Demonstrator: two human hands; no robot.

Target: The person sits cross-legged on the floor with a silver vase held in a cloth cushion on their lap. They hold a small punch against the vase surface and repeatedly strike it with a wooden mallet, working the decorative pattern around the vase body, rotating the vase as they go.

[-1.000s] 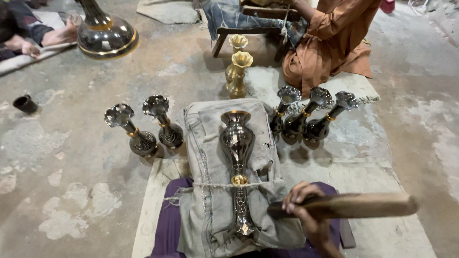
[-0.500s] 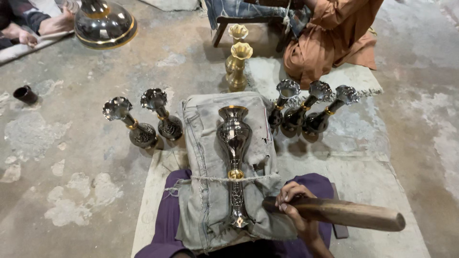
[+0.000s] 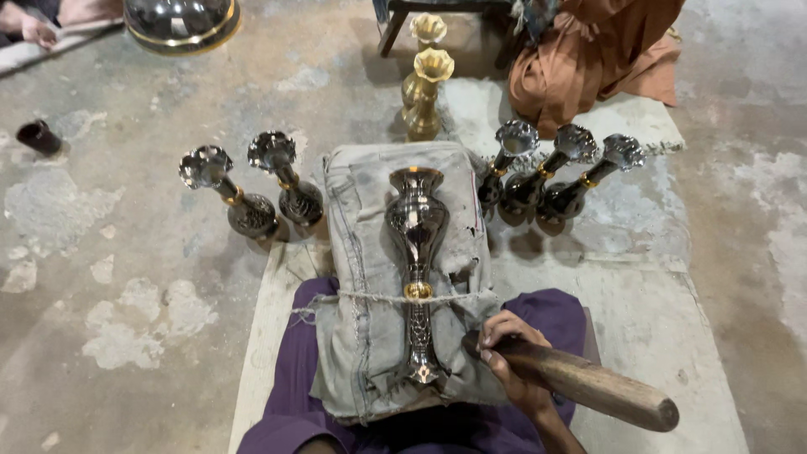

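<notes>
A dark engraved metal vase [image 3: 417,261] with a gold band lies lengthwise on a grey cloth-covered pad [image 3: 363,252] that rests on my lap, tied across by a string. My right hand [image 3: 508,353] grips a thick wooden mallet [image 3: 588,382] just right of the vase's lower end; the mallet's thick end points to the lower right. My left hand is out of view.
Two finished dark vases [image 3: 252,185] stand left of the pad, three more [image 3: 546,176] to its right. Two brass vases [image 3: 423,84] stand beyond. A person in orange cloth [image 3: 597,50] sits at the top right. A large metal vessel [image 3: 181,21] and a small dark cup [image 3: 38,136] are at left.
The mallet has swung down and to the right, its thick end dropping lower. The vase stays on the pad, and the view has tilted slightly downward.
</notes>
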